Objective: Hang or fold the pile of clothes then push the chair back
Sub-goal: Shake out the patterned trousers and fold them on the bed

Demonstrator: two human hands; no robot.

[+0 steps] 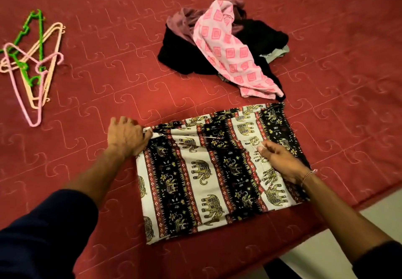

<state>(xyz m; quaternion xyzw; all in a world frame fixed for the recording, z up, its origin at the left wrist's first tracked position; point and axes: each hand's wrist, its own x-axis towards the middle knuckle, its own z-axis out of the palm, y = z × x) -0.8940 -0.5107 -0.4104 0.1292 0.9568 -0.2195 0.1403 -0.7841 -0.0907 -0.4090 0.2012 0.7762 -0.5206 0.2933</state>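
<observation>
An elephant-print garment (pixel 208 174) in black, white and red lies flat and partly folded on the red bedspread (pixel 108 17). My left hand (pixel 127 136) is closed on a bunched corner at the garment's upper left edge. My right hand (pixel 280 160) pinches a fold of the fabric near its right side. Behind the garment sits a pile of clothes (pixel 226 45), with a pink patterned piece draped over black and mauve ones.
Several plastic hangers (pixel 32 61), green, peach and pink, lie tangled at the far left of the bed. The bed's edge runs along the lower right, with pale floor (pixel 326 241) beyond it. No chair is in view.
</observation>
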